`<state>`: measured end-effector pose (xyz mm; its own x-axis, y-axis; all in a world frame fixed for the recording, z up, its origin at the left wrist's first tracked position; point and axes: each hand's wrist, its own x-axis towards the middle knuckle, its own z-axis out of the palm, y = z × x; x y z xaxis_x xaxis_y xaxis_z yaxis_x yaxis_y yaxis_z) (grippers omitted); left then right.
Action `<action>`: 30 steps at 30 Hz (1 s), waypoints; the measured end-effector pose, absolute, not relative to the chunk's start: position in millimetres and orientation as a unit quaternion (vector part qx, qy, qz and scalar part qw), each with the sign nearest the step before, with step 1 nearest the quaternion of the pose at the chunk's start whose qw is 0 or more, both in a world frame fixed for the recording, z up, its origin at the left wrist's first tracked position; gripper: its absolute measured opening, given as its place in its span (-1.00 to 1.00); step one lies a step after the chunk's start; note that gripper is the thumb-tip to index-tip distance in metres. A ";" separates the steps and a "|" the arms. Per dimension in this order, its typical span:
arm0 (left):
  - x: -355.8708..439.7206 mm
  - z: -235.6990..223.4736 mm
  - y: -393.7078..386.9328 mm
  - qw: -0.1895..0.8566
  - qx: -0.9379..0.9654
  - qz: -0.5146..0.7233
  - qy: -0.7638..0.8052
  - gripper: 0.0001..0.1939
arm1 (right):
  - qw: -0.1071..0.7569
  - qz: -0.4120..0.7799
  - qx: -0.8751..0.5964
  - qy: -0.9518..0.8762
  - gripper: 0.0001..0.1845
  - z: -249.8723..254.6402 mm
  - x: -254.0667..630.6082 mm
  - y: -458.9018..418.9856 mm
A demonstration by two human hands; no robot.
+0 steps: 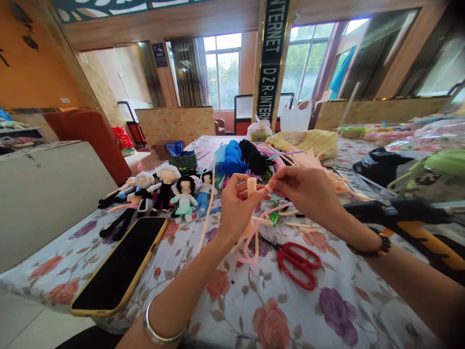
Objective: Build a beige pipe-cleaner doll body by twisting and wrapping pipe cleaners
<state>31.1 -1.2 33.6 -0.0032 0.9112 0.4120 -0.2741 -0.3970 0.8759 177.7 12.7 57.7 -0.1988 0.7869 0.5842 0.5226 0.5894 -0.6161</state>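
Between my fingers is a small peach-coloured coil of fuzzy pipe cleaner (252,186), raised above the table. My left hand (236,203) wraps its fingers and thumb round it. My right hand (308,194) pinches a peach end of pipe cleaner (268,188) just right of the coil, close to the left thumb tip. Below my hands lie a pink pipe cleaner (250,249) bent in a loop and short peach pieces (300,226). Red-handled scissors (298,261) rest on the floral cloth under my right wrist, blades partly hidden.
Several pipe-cleaner dolls (185,194) lie at the left, behind a phone (121,266) in a yellow case. Bundles of blue (230,157) and black pipe cleaners (253,157) sit behind my hands. A black tool-like object (395,211) is at the right, beside a green bag (432,179).
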 end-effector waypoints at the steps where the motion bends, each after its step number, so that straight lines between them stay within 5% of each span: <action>1: 31.2 34.0 -1.4 0.464 0.533 0.642 0.298 -0.60 | 0.465 0.148 -0.432 -0.758 -0.91 57.4 177.8 12.8; 14: 28.6 32.3 0.2 0.496 0.525 0.629 0.288 -0.62 | 0.453 0.205 -0.374 -0.783 -0.88 61.1 185.0 19.9; 30: 26.4 32.7 -0.1 0.525 0.520 0.600 0.307 -0.57 | 0.312 -0.121 -0.217 -0.917 -0.74 72.3 201.8 20.2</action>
